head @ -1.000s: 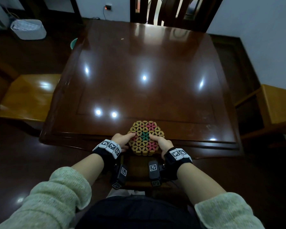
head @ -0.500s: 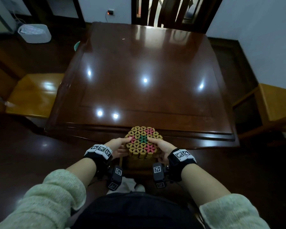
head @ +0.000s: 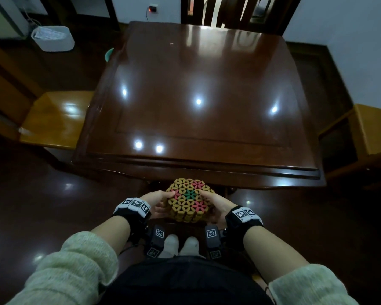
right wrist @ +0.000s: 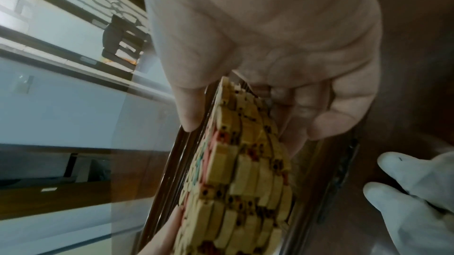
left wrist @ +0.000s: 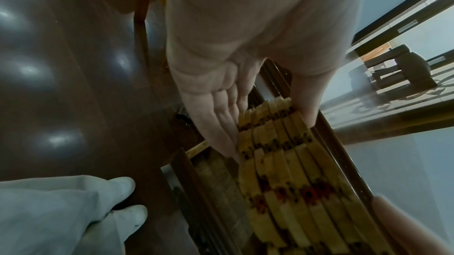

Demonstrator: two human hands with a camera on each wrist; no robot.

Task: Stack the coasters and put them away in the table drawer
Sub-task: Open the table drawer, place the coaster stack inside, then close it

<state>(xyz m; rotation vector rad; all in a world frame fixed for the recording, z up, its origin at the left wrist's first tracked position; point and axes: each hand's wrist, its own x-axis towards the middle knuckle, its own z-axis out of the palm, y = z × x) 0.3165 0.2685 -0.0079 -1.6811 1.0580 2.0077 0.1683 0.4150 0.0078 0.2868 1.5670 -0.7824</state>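
Note:
A stack of hexagonal woven coasters (head: pixel 188 200), yellow with pink and green flowers on top, hangs in front of the table's near edge, off the tabletop. My left hand (head: pixel 157 202) grips its left side, thumb on top and fingers underneath. My right hand (head: pixel 217 206) grips the right side the same way. In the left wrist view the stack (left wrist: pixel 282 171) shows several layers above the open drawer (left wrist: pixel 216 177). The right wrist view shows the stack (right wrist: pixel 245 171) pinched between thumb and fingers.
The dark wooden table (head: pixel 202 95) lies ahead. A wooden chair (head: pixel 55 119) stands at its left, another (head: pixel 370 130) at its right, and a dark one (head: pixel 229 12) at the far side. A white basket (head: pixel 53 38) sits on the floor. My feet (head: pixel 180 245) are below the stack.
Both hands have carried the coaster stack off the table's near edge, toward my body and lower, over the open drawer. The view has pulled back from the table.

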